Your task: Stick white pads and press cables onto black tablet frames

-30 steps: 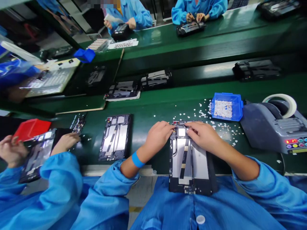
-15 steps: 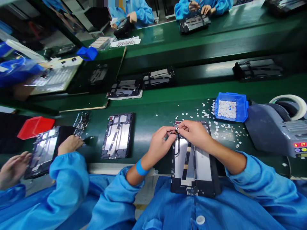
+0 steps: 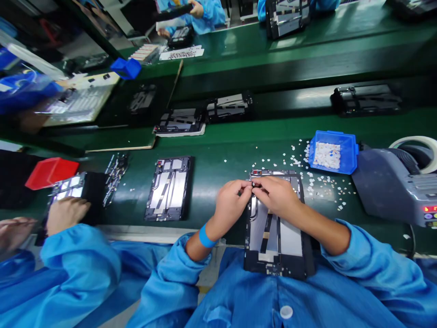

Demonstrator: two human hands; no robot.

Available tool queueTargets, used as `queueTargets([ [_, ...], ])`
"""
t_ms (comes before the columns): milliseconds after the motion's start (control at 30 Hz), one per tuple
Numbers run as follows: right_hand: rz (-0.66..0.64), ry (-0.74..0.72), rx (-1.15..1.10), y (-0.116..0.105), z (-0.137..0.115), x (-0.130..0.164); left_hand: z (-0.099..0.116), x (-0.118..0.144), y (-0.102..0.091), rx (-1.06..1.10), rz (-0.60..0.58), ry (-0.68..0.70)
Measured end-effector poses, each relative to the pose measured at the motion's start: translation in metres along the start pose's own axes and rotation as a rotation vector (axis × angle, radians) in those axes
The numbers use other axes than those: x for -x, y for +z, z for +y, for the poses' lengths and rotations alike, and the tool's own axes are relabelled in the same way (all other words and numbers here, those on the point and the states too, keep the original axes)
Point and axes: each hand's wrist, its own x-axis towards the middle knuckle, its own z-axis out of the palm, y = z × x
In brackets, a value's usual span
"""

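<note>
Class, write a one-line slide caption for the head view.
Both hands, left hand and right hand, meet fingertip to fingertip over an opened tablet frame on a green bench, beside a blue tray.

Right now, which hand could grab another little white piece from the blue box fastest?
Probably the right hand. The blue box sits on that hand's side of the tablet frame, with bare table between. The left hand would have to cross over the right one.

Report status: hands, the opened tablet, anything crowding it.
Left hand and right hand pinch together over the opened tablet. White scraps scattered right of it; nothing blocking.
</note>
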Motion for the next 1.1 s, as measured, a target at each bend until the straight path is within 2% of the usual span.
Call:
queueTargets([
  [133,-0.062,-0.008,0.009,-0.005,0.000,-0.001,0.001,0.005,-0.006,-0.221,-0.001,0.217],
  [267,-0.056,0.023,-0.035,-0.012,-0.003,-0.002,0.003,0.004,-0.010,-0.317,-0.017,0.281],
  [400,-0.044,0.128,-0.194,-0.019,-0.005,-0.003,0.007,0.001,-0.008,-0.242,-0.028,0.299],
  [533,-0.002,0.155,-0.143,-0.028,0.004,-0.002,0.011,-0.004,-0.005,-0.073,-0.062,0.156],
  [700,0.203,0.174,0.010,-0.046,0.014,0.006,0.007,-0.014,-0.003,0.261,-0.181,-0.149],
  [833,0.252,0.129,0.091,-0.065,0.017,0.011,0.004,-0.018,-0.002,0.379,-0.200,-0.235],
  [900,0.257,0.205,0.229,-0.082,0.031,0.009,0.003,-0.019,-0.002,0.422,-0.194,-0.252],
  [1000,0.298,0.515,0.568,-0.115,0.067,0.007,0.001,-0.018,-0.002,0.510,-0.188,-0.274],
  [1033,0.306,0.569,0.661,-0.124,0.076,0.008,0.000,-0.018,-0.002,0.536,-0.187,-0.286],
  [1100,0.310,0.522,0.723,-0.127,0.081,0.012,-0.001,-0.017,-0.001,0.580,-0.180,-0.313],
])
